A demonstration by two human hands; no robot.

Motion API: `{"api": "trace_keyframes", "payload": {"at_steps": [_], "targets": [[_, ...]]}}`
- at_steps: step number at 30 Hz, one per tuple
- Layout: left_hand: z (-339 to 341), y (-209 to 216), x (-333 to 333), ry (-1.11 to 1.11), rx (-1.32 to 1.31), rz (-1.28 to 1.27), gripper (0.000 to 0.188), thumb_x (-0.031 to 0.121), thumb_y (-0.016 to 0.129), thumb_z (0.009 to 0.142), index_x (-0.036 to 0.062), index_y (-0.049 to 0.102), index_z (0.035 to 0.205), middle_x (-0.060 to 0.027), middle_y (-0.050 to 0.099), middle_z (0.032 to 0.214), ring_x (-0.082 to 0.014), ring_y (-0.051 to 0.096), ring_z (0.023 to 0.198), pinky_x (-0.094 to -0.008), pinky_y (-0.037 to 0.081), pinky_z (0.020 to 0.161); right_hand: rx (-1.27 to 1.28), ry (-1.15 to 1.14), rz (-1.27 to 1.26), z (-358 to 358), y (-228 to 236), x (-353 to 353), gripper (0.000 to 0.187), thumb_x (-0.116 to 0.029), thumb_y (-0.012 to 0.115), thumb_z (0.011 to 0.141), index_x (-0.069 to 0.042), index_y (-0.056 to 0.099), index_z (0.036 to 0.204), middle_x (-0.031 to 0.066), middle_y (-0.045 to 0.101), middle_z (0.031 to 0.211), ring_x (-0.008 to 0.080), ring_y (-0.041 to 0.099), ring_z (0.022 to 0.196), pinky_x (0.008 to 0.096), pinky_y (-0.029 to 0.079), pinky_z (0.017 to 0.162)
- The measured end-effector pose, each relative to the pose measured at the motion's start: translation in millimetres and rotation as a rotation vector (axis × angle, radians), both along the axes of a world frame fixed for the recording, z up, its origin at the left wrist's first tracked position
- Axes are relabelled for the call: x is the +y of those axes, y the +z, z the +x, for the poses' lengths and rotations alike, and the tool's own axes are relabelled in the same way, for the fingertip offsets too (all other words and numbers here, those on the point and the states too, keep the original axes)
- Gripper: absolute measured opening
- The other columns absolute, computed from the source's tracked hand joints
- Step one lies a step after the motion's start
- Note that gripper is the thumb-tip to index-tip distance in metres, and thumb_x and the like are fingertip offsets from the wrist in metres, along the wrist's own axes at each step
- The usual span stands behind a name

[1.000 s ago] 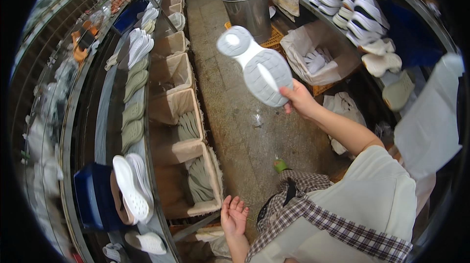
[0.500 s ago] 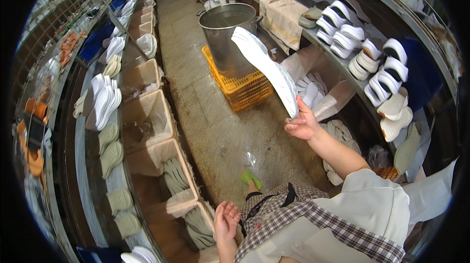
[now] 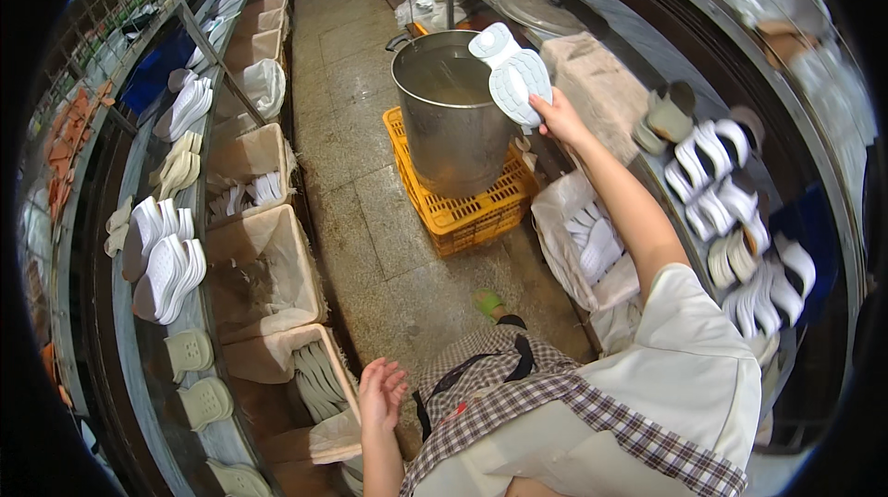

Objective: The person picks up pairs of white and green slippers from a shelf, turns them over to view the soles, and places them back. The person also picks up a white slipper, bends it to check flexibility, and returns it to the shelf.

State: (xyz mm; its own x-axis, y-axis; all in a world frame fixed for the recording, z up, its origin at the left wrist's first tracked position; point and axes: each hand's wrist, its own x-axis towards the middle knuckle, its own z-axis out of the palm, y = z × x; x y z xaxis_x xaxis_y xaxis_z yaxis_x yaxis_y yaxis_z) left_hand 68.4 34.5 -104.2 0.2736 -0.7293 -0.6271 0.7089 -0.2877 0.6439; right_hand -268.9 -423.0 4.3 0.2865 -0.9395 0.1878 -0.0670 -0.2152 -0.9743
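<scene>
My right hand pinches the lower end of a white shoe sole, its patterned tread side showing. The sole is held up beside the right rim of a large metal pot, which contains liquid. Beneath the pot is an upturned-looking yellow plastic crate. My left hand is held low by my apron with its fingers apart and nothing in it. Nearest to it is a cloth-lined bin with several grey-green soles stacked inside.
A long rack on the left carries white and grey-green soles, with a row of lined bins beside it. On the right, a shelf holds several white soles. A lined bin of white soles sits under that shelf.
My right hand has moved forward with the sole, which has turned from its side to show its tread next to the pot. My left hand has shifted a little left.
</scene>
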Motion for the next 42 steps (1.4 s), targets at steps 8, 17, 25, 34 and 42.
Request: {"api": "trace_keyframes", "payload": {"at_steps": [8, 17, 25, 34, 42], "targets": [[-51.5, 4.0, -61.2, 0.427, 0.032, 0.142, 0.021, 0.019, 0.049, 0.094, 0.0073, 0.050, 0.111, -0.0086, 0.062, 0.096, -0.0209, 0.062, 0.081, -0.0342, 0.051, 0.063, 0.445, -0.010, 0.323, 60.8, -77.4, -224.2, 0.030, -0.024, 0.062, 0.086, -0.003, 0.059, 0.107, 0.0071, 0.062, 0.091, 0.0164, 0.058, 0.071, 0.0289, 0.050, 0.049], [-85.6, 12.2, -106.0, 0.506, 0.063, 0.175, 0.020, 0.018, 0.050, 0.093, 0.0074, 0.051, 0.110, -0.0091, 0.061, 0.098, -0.0212, 0.061, 0.083, -0.0347, 0.050, 0.065, 0.632, -0.022, 0.532, 70.9, -94.8, -260.5, 0.026, -0.030, 0.058, 0.089, -0.008, 0.058, 0.102, 0.0020, 0.052, 0.069, 0.0103, 0.046, 0.047, 0.0247, 0.035, 0.038], [-96.6, 14.6, -104.5, 0.549, 0.043, 0.196, 0.021, 0.018, 0.051, 0.093, 0.0060, 0.051, 0.110, -0.0095, 0.059, 0.099, -0.0208, 0.059, 0.084, -0.0344, 0.050, 0.065, 0.691, -0.008, 0.579, 72.9, -101.7, -271.6, 0.028, -0.029, 0.060, 0.088, -0.007, 0.059, 0.106, 0.0046, 0.057, 0.076, 0.0130, 0.051, 0.052, 0.0250, 0.041, 0.040], [-110.4, 14.4, -88.9, 0.638, 0.050, 0.223, 0.021, 0.017, 0.049, 0.093, 0.0064, 0.051, 0.111, -0.0094, 0.059, 0.098, -0.0210, 0.060, 0.082, -0.0342, 0.049, 0.065, 0.732, -0.063, 0.500, 84.2, -125.7, -273.5, 0.034, -0.023, 0.064, 0.086, -0.003, 0.057, 0.112, 0.0104, 0.062, 0.097, 0.0200, 0.060, 0.076, 0.0301, 0.052, 0.051], [-110.4, 12.1, -83.7, 0.618, 0.053, 0.157, 0.019, 0.018, 0.050, 0.093, 0.0070, 0.051, 0.109, -0.0079, 0.060, 0.096, -0.0201, 0.060, 0.082, -0.0341, 0.049, 0.065, 1.064, -0.029, 0.045, 85.6, -93.9, -261.3, 0.045, -0.034, 0.061, 0.086, -0.003, 0.050, 0.117, 0.0205, 0.061, 0.111, 0.0330, 0.062, 0.096, 0.0446, 0.051, 0.073]]}}
